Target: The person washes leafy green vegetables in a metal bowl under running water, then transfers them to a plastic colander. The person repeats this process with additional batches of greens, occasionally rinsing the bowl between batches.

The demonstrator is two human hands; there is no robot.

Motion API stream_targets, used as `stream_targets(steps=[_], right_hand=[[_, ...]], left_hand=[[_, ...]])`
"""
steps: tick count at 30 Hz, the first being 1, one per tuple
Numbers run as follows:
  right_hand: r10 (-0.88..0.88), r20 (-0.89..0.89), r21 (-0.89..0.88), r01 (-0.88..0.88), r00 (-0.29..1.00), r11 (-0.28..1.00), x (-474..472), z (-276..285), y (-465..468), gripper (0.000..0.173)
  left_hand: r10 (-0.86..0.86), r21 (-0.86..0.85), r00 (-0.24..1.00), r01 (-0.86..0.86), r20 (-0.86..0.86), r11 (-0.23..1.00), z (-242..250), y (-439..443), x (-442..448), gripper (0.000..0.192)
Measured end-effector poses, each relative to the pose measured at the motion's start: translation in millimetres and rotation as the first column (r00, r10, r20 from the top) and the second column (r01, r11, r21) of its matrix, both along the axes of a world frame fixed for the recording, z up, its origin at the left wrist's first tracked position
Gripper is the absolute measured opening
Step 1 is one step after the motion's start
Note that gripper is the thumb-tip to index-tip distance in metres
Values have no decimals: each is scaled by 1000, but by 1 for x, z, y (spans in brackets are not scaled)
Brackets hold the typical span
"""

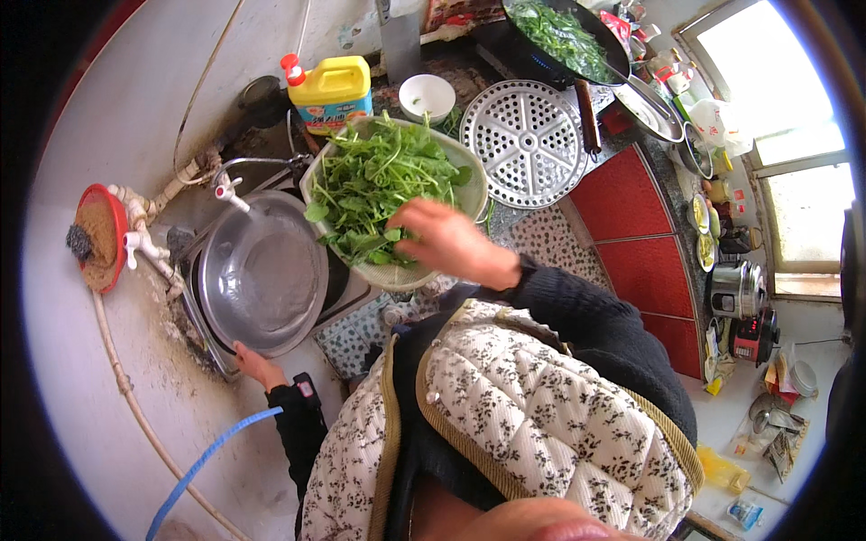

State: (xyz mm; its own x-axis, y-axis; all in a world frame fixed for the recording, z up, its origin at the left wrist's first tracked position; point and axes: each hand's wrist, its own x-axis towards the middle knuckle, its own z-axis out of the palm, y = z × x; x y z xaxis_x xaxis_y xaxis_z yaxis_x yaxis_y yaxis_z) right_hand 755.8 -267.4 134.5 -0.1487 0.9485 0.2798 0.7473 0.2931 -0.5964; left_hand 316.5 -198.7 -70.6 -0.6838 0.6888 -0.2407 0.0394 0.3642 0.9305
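My right hand (446, 240) is over the near side of a pale colander (477, 182) heaped with leafy greens (385, 182). Its fingers are apart and somewhat blurred, the tips close to the leaves, and I see nothing held in them. At the lower left, my left hand (260, 368) grips the near rim of a round metal basin (270, 270) set in the sink. The basin's inside looks wet and shiny. A tap with a white-and-red handle (232, 193) reaches over the basin's far edge.
A yellow jug (342, 84) and a white bowl (427, 98) stand behind the colander. To its right lies a perforated steamer plate (524, 142). Beyond, a wok (609, 40) of greens sits over a blue flame, its wooden handle (587, 118) jutting toward me. Red cabinets (636, 237) curve along the right.
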Motion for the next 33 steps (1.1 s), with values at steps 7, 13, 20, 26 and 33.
stream_targets(steps=[7, 13, 20, 26, 33], right_hand=[[-758, 597, 481, 638, 264, 601, 285, 89, -46, 37], [-597, 790, 283, 778, 142, 560, 467, 69, -59, 62], [-455, 773, 439, 145, 442, 887, 511, 63, -67, 32], [-331, 345, 108, 314, 878, 943, 489, -22, -123, 7], [-766, -426, -696, 365, 482, 618, 536, -134, -74, 40]], left_hand=[[-17, 149, 918, 82, -397, 985, 78, -18, 12, 35], [82, 502, 835, 247, -545, 829, 186, -56, 176, 29], [-427, 521, 720, 692, -547, 500, 221, -112, 452, 18], [-820, 426, 450, 858, -353, 288, 220, -143, 579, 18], [-808, 389, 496, 846, -319, 365, 227, -147, 590, 13]])
